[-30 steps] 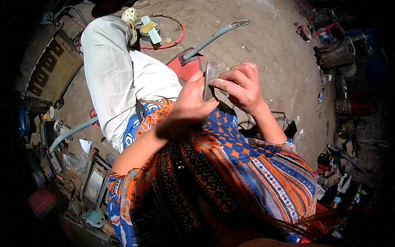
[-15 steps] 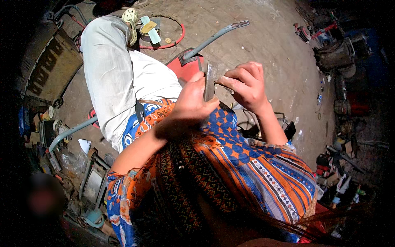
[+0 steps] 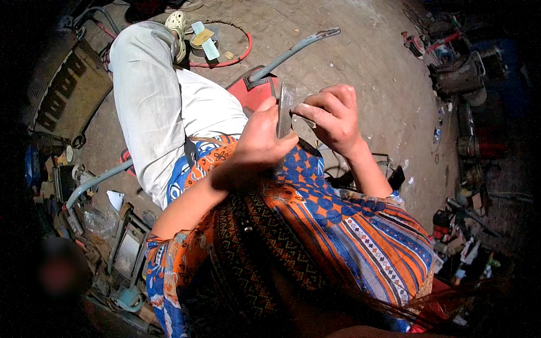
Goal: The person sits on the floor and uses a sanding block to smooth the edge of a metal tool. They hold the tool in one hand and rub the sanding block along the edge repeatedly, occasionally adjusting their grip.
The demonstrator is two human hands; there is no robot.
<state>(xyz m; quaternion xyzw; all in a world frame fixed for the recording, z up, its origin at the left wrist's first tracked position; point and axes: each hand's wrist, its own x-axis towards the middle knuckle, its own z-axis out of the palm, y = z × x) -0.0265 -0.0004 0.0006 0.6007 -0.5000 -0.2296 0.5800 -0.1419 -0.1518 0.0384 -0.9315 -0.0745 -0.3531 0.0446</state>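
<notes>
My left hand (image 3: 259,135) is closed around a flat grey bar (image 3: 286,104) held on edge above my lap, its thumb along the lower end. The bar looks worn and dusty, and its lower part is hidden by the palm. At its right side, my right hand (image 3: 336,115) is closed, with thumb and forefinger pinching a small thin greyish piece (image 3: 309,122). The fingertips touch or nearly touch the bar's right face. Most of the small piece is covered by the fingers, so its kind cannot be made out.
A red seat (image 3: 256,93) with a bent grey tube (image 3: 293,53) lies beyond my hands. A red hoop (image 3: 242,56) is on the dirt floor near my foot. Metal frames (image 3: 127,248) and scrap crowd the left, machine parts (image 3: 459,76) the right.
Both hands and the bar have shifted very slightly left. The grips look the same.
</notes>
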